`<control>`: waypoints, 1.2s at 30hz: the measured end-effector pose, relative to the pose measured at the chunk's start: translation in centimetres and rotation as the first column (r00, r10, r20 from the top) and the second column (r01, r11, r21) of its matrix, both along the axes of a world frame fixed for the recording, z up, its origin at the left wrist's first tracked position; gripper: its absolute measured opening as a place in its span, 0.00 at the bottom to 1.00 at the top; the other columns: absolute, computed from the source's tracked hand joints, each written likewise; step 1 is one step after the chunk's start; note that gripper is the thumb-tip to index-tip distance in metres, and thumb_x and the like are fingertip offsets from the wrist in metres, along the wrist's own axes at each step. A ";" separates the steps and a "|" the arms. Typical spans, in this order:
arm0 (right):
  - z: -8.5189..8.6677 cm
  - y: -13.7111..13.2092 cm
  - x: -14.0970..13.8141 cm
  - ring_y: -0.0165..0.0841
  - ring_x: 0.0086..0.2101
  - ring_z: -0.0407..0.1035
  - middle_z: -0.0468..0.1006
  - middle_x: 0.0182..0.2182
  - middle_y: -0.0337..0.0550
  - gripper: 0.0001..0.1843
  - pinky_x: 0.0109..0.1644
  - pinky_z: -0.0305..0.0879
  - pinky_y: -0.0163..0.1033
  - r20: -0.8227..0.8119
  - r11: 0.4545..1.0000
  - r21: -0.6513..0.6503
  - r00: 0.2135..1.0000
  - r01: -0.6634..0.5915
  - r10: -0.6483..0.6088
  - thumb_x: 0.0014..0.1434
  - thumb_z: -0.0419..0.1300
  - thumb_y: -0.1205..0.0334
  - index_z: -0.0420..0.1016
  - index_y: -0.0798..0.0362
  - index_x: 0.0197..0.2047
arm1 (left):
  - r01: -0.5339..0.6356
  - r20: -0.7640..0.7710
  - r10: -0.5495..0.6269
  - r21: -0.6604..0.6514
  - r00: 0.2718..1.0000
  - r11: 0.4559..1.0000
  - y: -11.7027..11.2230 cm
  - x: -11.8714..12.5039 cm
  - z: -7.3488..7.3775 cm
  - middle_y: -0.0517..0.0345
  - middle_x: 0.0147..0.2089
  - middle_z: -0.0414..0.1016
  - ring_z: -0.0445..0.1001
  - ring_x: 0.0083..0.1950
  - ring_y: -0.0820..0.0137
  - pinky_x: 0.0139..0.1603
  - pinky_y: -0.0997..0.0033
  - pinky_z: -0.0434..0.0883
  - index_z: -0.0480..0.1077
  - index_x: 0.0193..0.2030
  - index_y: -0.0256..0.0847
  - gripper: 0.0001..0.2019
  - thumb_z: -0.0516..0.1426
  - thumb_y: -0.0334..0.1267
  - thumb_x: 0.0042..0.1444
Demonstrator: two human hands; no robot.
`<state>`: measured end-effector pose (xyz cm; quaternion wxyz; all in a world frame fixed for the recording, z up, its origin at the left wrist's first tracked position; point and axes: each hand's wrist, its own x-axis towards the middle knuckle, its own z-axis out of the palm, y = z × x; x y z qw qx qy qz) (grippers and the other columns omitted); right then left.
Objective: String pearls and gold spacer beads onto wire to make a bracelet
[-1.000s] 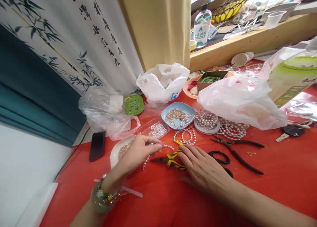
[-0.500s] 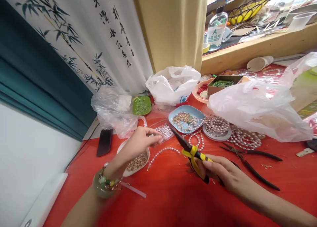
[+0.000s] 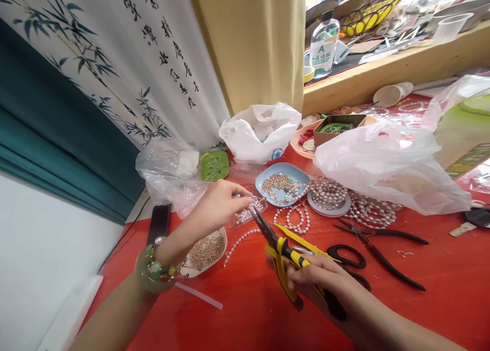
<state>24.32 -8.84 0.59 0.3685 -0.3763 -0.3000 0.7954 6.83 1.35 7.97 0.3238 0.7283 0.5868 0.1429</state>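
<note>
My right hand (image 3: 325, 284) is wrapped round yellow-and-black long-nose pliers (image 3: 284, 249), whose jaws point up and left and are slightly apart. Thumb and fingertips of my left hand (image 3: 220, 203) are pinched together close to the plier tips; what they hold is too small to make out. A beaded bracelet and a bangle circle that wrist. Beneath the left hand is a white bowl (image 3: 225, 255) of small gold beads. Just beyond its fingers lies a clear tray of pearl beads (image 3: 245, 216). A pearl bead strand (image 3: 240, 239) curves across the red table.
A blue plate (image 3: 261, 180) holds gold and pearl beads. Right of it are a spool of pearl strand (image 3: 329, 195), dark-handled pliers (image 3: 390, 259) and scissors (image 3: 350, 254). White plastic bags (image 3: 260, 131) line the back. A phone (image 3: 158, 226) lies at left.
My right hand has brought the plier tips left and down, close to my left fingertips. The scissors and a yellow tool behind it have come into clearer view. The whole view has shifted slightly.
</note>
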 end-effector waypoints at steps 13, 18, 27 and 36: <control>-0.2 -0.5 -1.0 0.34 0.31 0.59 0.69 0.25 0.41 0.08 0.42 0.54 0.40 -0.045 0.992 -0.042 0.991 0.120 -0.122 0.44 0.58 0.60 0.73 0.53 0.20 | -0.034 -0.023 0.036 0.078 0.999 0.996 -1.0 0.9 1.0 0.55 0.27 0.75 0.68 0.26 0.71 0.28 0.71 0.64 0.75 0.31 0.37 0.11 0.55 0.41 0.47; 0.1 -0.5 -1.3 0.35 0.31 0.59 0.69 0.25 0.41 0.08 0.41 0.55 0.40 0.004 0.984 -0.025 0.984 0.178 -0.178 0.44 0.58 0.59 0.73 0.53 0.20 | -0.048 -0.078 0.060 0.148 0.995 0.988 -2.0 1.5 1.4 0.55 0.31 0.77 0.71 0.29 0.68 0.33 0.68 0.65 0.75 0.33 0.38 0.11 0.53 0.41 0.50; 0.1 -0.7 -1.1 0.37 0.32 0.60 0.70 0.26 0.42 0.09 0.39 0.54 0.40 0.072 0.974 0.155 0.981 0.166 -0.178 0.48 0.56 0.59 0.71 0.53 0.21 | -0.035 0.020 0.034 0.074 0.999 0.997 -2.2 1.5 1.3 0.56 0.27 0.76 0.70 0.27 0.70 0.29 0.71 0.65 0.75 0.31 0.38 0.09 0.56 0.38 0.48; 0.0 -0.6 -0.9 0.35 0.32 0.62 0.71 0.26 0.41 0.09 0.37 0.55 0.39 0.201 0.964 0.211 0.958 0.160 -0.203 0.48 0.56 0.58 0.73 0.54 0.24 | -0.033 0.214 0.075 -0.195 0.974 0.980 -2.1 1.4 0.1 0.56 0.25 0.74 0.69 0.26 0.73 0.29 0.72 0.67 0.74 0.29 0.34 0.09 0.57 0.38 0.45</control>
